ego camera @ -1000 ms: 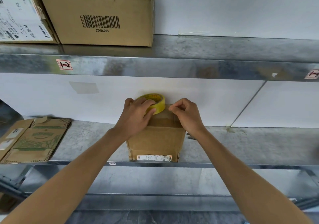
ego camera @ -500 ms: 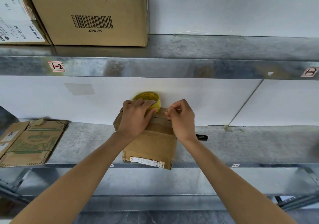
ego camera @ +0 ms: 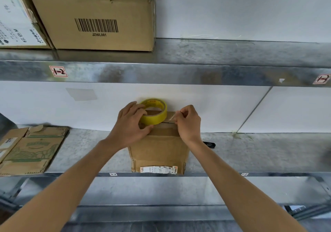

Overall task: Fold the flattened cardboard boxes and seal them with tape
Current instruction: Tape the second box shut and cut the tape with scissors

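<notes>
Taping step on my read: folded box (ego camera: 159, 153) stands at the front edge of the middle shelf (ego camera: 250, 153), about mid-span, with the label on its near face down at the lip. Both hands are up at its far top edge. Left hand (ego camera: 130, 126) is wrapped round the yellow tape roll (ego camera: 155, 120), fingers curled over the rim and thumb under on the near side, with the roll resting on the box top. Right hand (ego camera: 188, 122) is just beside it with fingertips (ego camera: 179, 114) closed tight in a pinch on the tape end (ego camera: 172, 118), other fingers tucked in. Only a short clear strip spans roll to pinch. Can't tell if any of it is stuck down yet. Next move, as I judge it: press the end onto the far side, then draw the roll toward me along the top seam, holding tension so the strip doesn't fold on itself. A small black thing (ego camera: 209, 144) lies behind the right wrist, can't ID it. Flattened boxes (ego camera: 34, 149) wait at the shelf's left end, so more remain. Upper shelf (ego camera: 179, 72) carries a barcoded carton (ego camera: 96, 17) at its left
</notes>
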